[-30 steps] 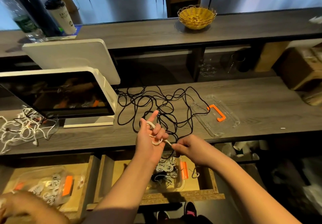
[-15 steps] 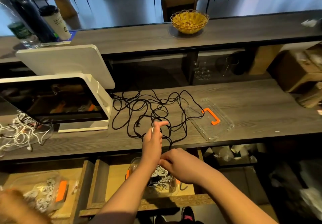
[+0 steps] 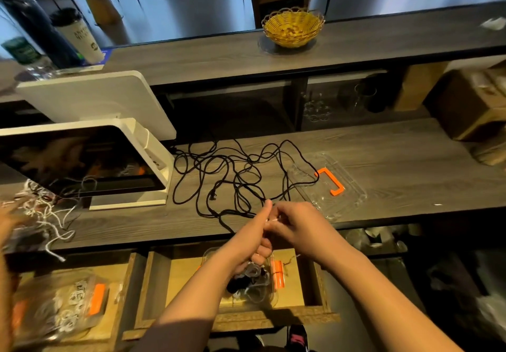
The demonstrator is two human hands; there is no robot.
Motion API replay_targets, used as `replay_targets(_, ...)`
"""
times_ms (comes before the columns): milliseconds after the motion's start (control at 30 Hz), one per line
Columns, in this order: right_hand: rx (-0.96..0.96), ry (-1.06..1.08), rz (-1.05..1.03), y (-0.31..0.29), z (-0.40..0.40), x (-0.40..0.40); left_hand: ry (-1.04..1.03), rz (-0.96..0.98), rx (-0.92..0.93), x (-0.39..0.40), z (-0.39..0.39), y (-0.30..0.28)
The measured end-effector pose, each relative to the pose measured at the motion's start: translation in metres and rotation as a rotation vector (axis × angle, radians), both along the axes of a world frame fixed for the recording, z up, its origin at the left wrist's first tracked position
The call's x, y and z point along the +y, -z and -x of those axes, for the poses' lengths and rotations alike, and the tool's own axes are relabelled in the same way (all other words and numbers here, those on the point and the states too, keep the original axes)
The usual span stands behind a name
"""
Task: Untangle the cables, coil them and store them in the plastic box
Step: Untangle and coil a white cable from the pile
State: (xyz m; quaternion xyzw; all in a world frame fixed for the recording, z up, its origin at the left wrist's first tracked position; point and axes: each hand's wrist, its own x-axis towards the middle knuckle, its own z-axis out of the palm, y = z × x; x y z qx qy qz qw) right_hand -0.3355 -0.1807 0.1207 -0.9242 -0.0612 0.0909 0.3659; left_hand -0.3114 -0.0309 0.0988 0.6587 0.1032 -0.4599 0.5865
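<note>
**Hands joined over the open drawer, a white cable between them**

A clear plastic box (image 3: 247, 283) with an orange latch sits in the open middle drawer (image 3: 290, 291), below the hands, and holds small coils of white and dark cable. Its clear lid (image 3: 347, 184), with an orange handle, lies on the counter (image 3: 410, 165) to the right of a loose black cable tangle (image 3: 232, 176). A second clear box (image 3: 63, 305) with orange latches sits in the left drawer, holding white coils. Far back on the upper shelf stands a yellow wicker basket (image 3: 292, 27) with something pale inside. At the far left stands a white paper cup (image 3: 79, 35) with a dark lid; its print is too blurred to read.

The left hand (image 3: 253, 238) is curled, thumb up, and the right hand (image 3: 297, 224) touches it, fingers bent. A short piece of white cable (image 3: 273, 219) shows between them at the near counter edge. The right fingers pinch it; the left hand's hold on it is hidden, so I cannot tell.

White cables (image 3: 46, 214) lie tangled at the left, beside a white-framed screen (image 3: 82, 160).
</note>
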Motion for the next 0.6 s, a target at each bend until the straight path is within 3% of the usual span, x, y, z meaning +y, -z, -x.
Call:
replay_targets(100,-0.083,0.144,-0.047,0.005,-0.005,-0.013,0.074,0.214,0.145,0.001,-0.003,-0.001)
replay_targets(200,-0.173,0.281,-0.087,0.01,-0.01,-0.027,0.206,0.299,0.167,0.0,-0.006,0.001)
replay_targets(433,-0.156,0.269,-0.074,0.019,-0.016,-0.04,0.365,0.171,-0.011,-0.006,-0.006,-0.004)
replay_targets(600,-0.066,0.233,-0.061,0.025,-0.022,-0.048,0.038,0.196,-0.195,-0.008,-0.017,-0.008)
